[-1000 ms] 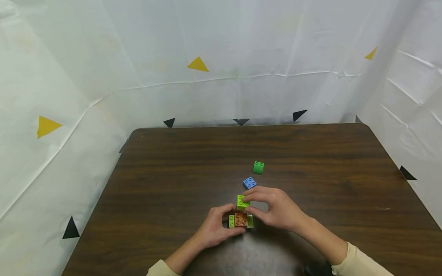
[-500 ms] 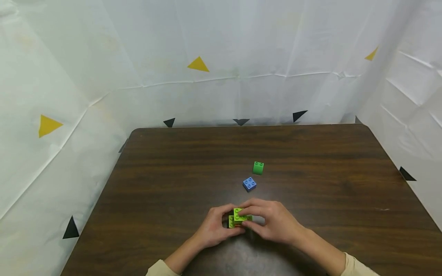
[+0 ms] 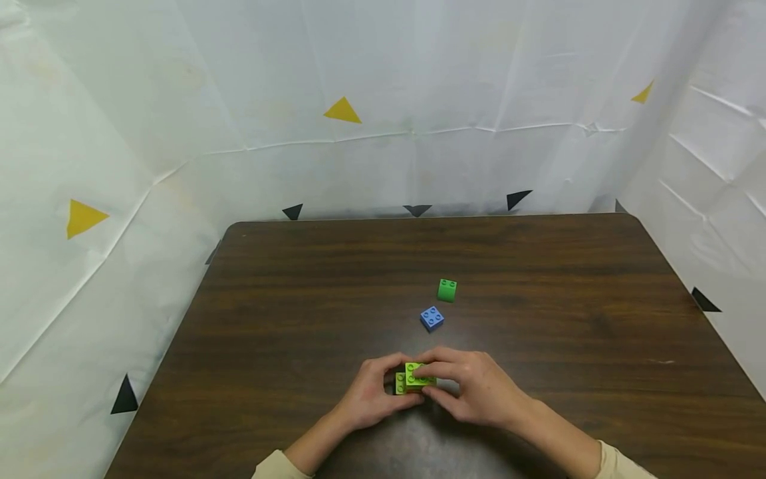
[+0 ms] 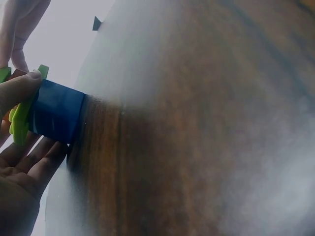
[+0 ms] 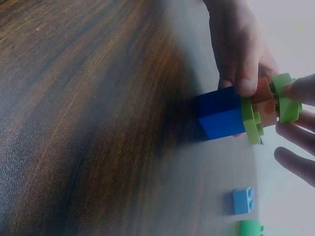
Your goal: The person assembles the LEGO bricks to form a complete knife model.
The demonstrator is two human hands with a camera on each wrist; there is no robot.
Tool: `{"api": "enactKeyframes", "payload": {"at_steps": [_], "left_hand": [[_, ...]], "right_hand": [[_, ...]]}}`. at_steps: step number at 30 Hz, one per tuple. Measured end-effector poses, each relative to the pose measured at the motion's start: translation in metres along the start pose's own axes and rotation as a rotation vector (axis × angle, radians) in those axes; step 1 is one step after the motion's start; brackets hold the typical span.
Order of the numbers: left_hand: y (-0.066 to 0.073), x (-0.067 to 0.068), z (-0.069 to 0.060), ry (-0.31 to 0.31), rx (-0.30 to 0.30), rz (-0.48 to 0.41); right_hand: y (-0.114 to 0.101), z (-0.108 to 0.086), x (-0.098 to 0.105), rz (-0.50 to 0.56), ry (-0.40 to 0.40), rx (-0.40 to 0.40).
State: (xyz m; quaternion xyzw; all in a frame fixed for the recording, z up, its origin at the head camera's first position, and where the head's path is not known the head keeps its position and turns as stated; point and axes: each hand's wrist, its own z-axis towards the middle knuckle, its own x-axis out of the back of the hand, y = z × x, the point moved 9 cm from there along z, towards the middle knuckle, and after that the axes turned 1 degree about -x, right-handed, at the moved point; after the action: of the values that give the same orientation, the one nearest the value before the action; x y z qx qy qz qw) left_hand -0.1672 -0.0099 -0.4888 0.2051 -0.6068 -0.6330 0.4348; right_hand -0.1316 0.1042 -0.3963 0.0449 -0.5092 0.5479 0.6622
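Observation:
In the right wrist view a stack stands on the table: a dark blue block [image 5: 224, 118] at the bottom, a thin lime plate [image 5: 251, 123], an orange brick [image 5: 266, 110], and a lime brick [image 5: 287, 101] on top. My left hand [image 3: 370, 396] grips the stack's lower part between thumb and fingers. My right hand [image 3: 481, 389] pinches the top lime brick [image 3: 413, 376], which sits over the orange one; whether it is fully seated I cannot tell. The plate's left end [image 3: 400, 383] shows beside it in the head view.
A small blue brick [image 3: 432, 319] lies beyond the hands on the brown table [image 3: 299, 286], with a green curved brick [image 3: 447, 290] a little farther back. White sheeting [image 3: 383, 173] with yellow and black triangles surrounds the table's back and sides.
My right hand has brought the lime brick down and toward me, over the orange brick, and in the last half second shifted it slightly right. My left hand keeps its grip.

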Motion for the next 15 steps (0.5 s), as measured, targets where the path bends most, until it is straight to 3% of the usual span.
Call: {"api": "enactKeyframes", "payload": {"at_steps": [15], "left_hand": [[0.0015,-0.0001,0.0007,-0.006,-0.013,-0.003]], "right_hand": [[-0.0047,-0.0010,-0.0009,-0.040,0.002,0.030]]}}
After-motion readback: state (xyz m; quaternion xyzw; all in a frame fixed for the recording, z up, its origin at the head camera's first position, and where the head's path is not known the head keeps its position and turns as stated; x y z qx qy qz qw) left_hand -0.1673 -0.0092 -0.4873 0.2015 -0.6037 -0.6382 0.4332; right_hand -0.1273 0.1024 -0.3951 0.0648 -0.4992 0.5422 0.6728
